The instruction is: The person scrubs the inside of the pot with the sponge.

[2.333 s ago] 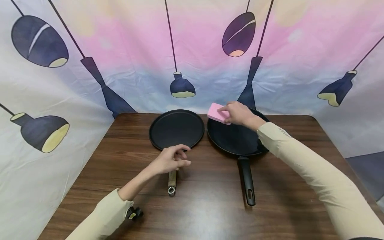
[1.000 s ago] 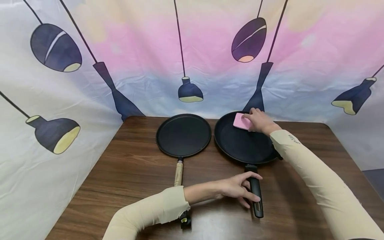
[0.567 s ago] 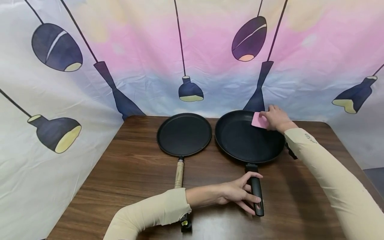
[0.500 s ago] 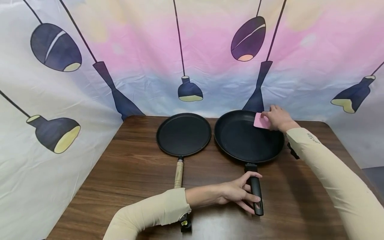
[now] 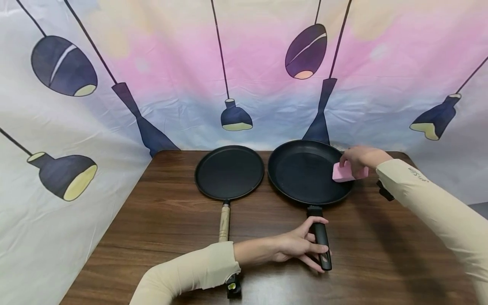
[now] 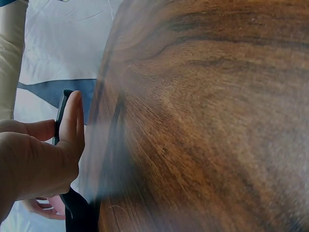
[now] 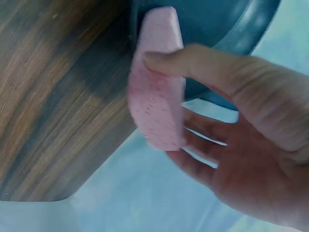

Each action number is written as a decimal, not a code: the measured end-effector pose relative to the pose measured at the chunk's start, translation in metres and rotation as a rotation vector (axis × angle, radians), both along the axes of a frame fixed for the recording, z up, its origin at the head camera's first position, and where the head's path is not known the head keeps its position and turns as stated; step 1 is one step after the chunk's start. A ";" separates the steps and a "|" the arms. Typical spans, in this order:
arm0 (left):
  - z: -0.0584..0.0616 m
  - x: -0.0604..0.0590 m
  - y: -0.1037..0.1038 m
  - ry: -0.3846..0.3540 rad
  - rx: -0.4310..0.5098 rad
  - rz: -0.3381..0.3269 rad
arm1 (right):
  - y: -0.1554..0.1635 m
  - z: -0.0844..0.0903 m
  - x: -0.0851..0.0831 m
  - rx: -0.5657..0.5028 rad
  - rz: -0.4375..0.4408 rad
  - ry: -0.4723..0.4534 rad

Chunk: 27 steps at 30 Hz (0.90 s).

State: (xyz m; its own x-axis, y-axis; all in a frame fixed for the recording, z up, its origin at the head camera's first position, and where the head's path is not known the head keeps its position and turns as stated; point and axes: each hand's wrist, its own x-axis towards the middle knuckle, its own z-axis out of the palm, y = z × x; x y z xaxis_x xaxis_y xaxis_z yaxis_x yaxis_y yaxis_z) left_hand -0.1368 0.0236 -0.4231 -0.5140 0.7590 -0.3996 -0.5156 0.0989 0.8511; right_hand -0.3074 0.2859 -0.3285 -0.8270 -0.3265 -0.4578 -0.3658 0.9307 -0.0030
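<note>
A black frying pan (image 5: 305, 171) sits on the wooden table (image 5: 171, 224), its black handle (image 5: 319, 239) pointing toward me. My left hand (image 5: 301, 248) grips that handle, thumb over the top. My right hand (image 5: 356, 160) pinches a pink sponge (image 5: 343, 173) and holds it against the pan's right rim. In the right wrist view the pink sponge (image 7: 157, 82) is squeezed between thumb and fingers beside the dark pan rim (image 7: 241, 29). The left wrist view shows my left hand (image 6: 38, 154) beside the black handle (image 6: 79, 212).
A flat black griddle pan (image 5: 228, 171) with a wooden handle (image 5: 224, 222) lies left of the frying pan, its rim close to the frying pan's. A printed cloth backdrop (image 5: 114, 84) hangs behind and to the left of the table.
My right hand has slid the sponge from the pan's far rim round to its right rim, toward me. The left hand went from the griddle's handle to the frying pan's handle and stays there.
</note>
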 end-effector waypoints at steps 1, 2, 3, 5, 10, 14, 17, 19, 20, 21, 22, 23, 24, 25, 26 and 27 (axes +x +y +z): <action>0.000 0.000 0.000 0.000 0.001 0.002 | -0.002 0.002 0.001 -0.005 -0.007 -0.057; 0.000 0.000 -0.001 -0.002 0.002 0.003 | -0.003 0.003 0.002 -0.007 -0.009 -0.109; 0.000 -0.001 -0.001 -0.003 0.002 0.001 | -0.005 0.004 0.003 -0.010 -0.012 -0.158; 0.000 -0.002 -0.001 -0.007 0.000 -0.005 | -0.008 0.006 0.005 -0.020 -0.015 -0.262; 0.001 -0.004 -0.001 -0.026 0.002 -0.021 | -0.016 0.008 0.008 -0.061 0.000 -0.453; 0.000 -0.006 0.000 -0.039 0.012 -0.023 | -0.023 0.003 0.011 -0.167 0.035 -0.564; 0.000 -0.007 -0.001 -0.040 0.017 -0.020 | -0.033 -0.005 0.010 -0.293 0.078 -0.624; 0.000 -0.007 -0.001 -0.038 0.017 -0.020 | -0.042 -0.013 0.009 -0.374 0.100 -0.624; 0.000 -0.008 -0.001 -0.038 0.015 -0.021 | -0.047 -0.017 0.009 -0.413 0.122 -0.609; 0.000 -0.008 -0.001 -0.038 0.014 -0.023 | -0.052 -0.022 0.008 -0.446 0.137 -0.581; 0.000 -0.008 -0.002 -0.040 0.012 -0.027 | -0.056 -0.027 0.006 -0.473 0.154 -0.545; 0.001 -0.009 -0.002 -0.046 0.010 -0.030 | -0.061 -0.032 0.005 -0.495 0.169 -0.507; 0.001 -0.009 -0.002 -0.050 0.009 -0.035 | -0.066 -0.037 0.003 -0.518 0.190 -0.459; 0.001 -0.009 -0.002 -0.058 0.010 -0.036 | -0.071 -0.043 0.000 -0.541 0.205 -0.408; 0.000 -0.008 -0.002 -0.063 0.010 -0.039 | -0.076 -0.048 -0.002 -0.559 0.217 -0.352; 0.000 -0.008 -0.002 -0.069 0.010 -0.038 | -0.081 -0.054 -0.005 -0.567 0.226 -0.288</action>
